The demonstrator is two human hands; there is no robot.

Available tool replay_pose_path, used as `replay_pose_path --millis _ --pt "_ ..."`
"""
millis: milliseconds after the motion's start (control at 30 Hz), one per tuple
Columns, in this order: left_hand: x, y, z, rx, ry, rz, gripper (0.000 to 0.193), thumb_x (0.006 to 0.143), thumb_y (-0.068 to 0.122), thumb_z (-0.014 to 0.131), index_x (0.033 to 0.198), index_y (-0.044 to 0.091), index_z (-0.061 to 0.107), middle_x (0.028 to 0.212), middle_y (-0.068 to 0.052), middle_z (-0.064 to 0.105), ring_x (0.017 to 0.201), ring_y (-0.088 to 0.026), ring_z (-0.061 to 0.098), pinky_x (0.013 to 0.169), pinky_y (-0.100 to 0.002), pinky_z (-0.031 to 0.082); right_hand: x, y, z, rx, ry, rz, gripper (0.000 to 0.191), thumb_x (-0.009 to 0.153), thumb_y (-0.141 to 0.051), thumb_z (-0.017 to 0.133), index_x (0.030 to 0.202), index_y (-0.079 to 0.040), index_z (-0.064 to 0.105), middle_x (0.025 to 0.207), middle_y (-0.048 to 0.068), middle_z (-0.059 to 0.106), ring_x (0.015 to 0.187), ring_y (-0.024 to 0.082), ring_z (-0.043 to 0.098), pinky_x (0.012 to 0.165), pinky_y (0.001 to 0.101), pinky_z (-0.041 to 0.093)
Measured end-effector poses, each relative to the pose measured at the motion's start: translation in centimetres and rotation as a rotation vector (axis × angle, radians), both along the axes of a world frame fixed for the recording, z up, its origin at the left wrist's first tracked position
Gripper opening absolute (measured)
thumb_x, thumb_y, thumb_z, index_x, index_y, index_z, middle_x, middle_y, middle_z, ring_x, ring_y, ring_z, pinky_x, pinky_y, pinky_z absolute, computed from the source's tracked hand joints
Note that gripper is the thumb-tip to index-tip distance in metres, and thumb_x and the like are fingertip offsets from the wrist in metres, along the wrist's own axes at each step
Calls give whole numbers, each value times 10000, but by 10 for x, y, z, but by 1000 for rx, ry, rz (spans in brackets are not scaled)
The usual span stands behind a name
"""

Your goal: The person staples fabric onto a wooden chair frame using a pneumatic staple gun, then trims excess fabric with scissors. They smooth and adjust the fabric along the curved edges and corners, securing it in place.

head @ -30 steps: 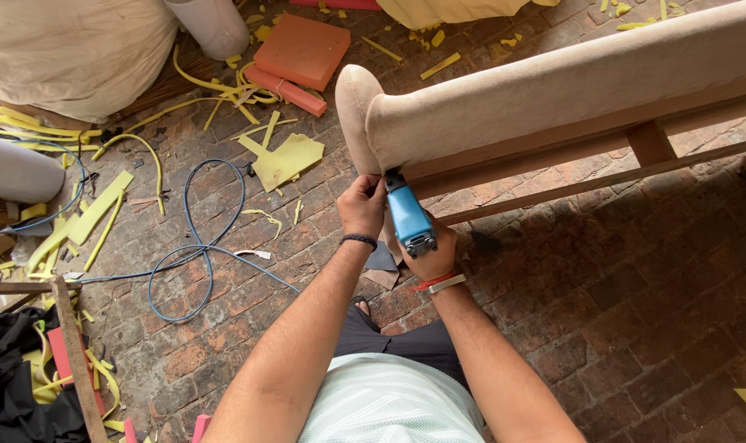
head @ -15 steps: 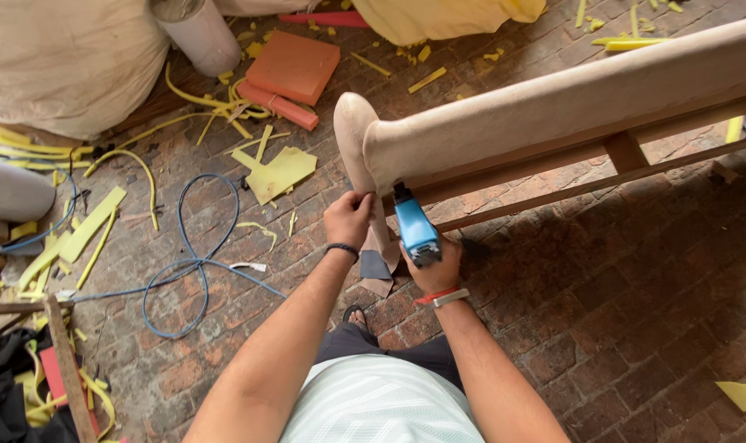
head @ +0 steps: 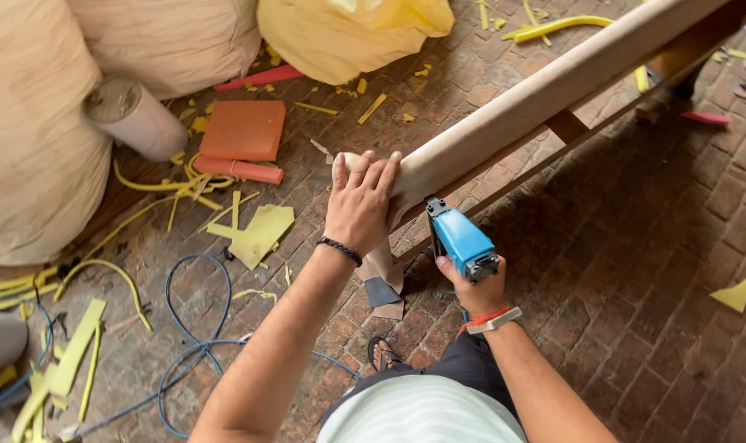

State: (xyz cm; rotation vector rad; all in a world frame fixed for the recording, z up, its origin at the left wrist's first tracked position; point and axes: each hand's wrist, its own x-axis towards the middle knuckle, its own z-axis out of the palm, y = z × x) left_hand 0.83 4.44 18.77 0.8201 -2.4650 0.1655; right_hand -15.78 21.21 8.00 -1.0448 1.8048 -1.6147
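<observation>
left hand (head: 360,205) spread flat over end of fabric-covered padded rail (head: 504,123), frame centre, pinning cloth taut. right hand (head: 471,287) gripping blue pneumatic stapler (head: 459,242), nose tucked under rail's lower edge.

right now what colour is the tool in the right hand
Blue staple gun, black nose, in the head view.

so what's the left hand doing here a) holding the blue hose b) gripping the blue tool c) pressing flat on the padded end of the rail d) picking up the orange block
c: the left hand lies flat on the end of the fabric-covered rail, while the right hand holds the blue staple gun.
</observation>
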Motion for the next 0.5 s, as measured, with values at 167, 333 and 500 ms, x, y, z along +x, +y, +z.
replay_pose_path --millis 167,333,500 --pt "0 -26 26 143 -195 -79 651 887 445 703 1424 122 525 1143 -91 680 1253 -294 579 1242 -538 234 -7 3 25 40 -33 -52 163 790 -148 805 833 -29 702 745 39 716 660 144 682 623 328 548" --pt "-31 -78 51 546 -610 -135 813 758 465 787 1439 138 486 969 -110 709 1065 -290 686 1074 -453 461 -45 -30 52 -7 -260 23 118 798 -68 755 856 -35 658 716 46 662 624 161 630 603 330 520" --pt "-38 -136 53 880 -615 -267 1104 747 450 808 1600 55 229 1045 -182 741 1012 -309 718 936 -386 566 -58 -79 80 -101 -474 99 387 803 -53 706 1177 29 649 735 62 647 643 160 616 651 320 522"
